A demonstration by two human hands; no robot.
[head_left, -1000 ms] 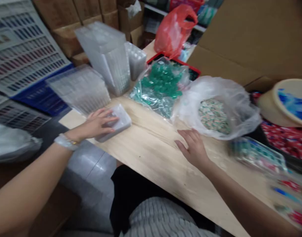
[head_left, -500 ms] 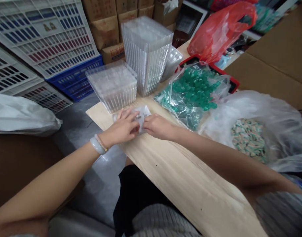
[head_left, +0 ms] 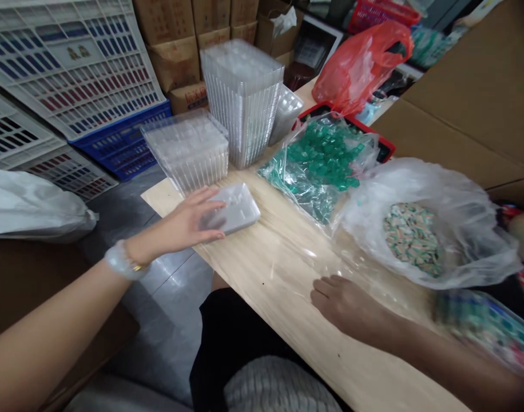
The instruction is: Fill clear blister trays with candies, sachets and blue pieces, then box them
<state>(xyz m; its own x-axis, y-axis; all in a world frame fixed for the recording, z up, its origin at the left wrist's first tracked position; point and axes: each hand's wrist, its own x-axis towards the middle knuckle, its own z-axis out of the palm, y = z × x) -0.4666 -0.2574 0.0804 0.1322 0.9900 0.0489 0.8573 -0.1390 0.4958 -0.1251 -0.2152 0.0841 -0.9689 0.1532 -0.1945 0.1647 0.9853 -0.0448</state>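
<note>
The left hand (head_left: 187,224) lies open, fingers spread, on the low clear plastic stack (head_left: 241,210) at the surface's (head_left: 253,257) left end. Half a second ago both hands met there; now the right hand (head_left: 341,300) has moved right, its fingers curled around what looks like a blurred clear plastic piece (head_left: 308,253). Beyond that hand sits a white bag of small wrapped pieces (head_left: 412,237); farther left, a bag of green pieces (head_left: 324,151).
</note>
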